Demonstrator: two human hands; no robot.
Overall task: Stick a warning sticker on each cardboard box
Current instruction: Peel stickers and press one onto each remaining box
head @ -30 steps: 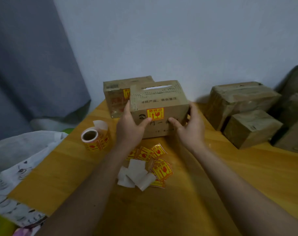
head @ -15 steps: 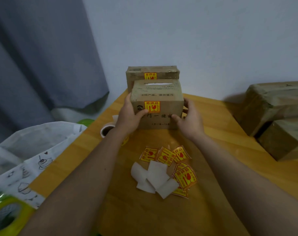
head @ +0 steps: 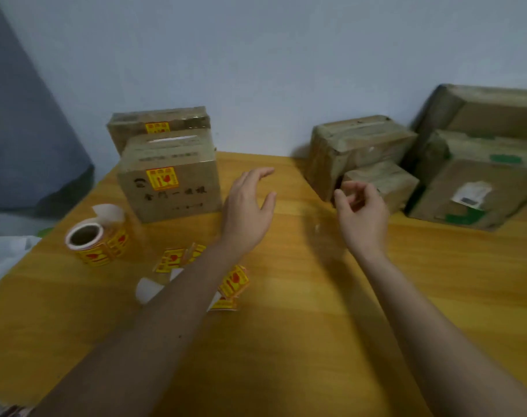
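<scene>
Both hands have let go of the stickered front box (head: 169, 182), now standing by the wall; unstickered boxes (head: 358, 149) wait at right. Left hand (head: 247, 212) hangs open, right hand (head: 361, 212) loosely curled and empty; next, probably fetch the small box (head: 385, 182), then a loose sticker (head: 233, 281)

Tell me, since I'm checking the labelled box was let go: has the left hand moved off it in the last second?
Yes. The left hand has left the labelled box and now hangs open over the table, to the box's right.
</scene>
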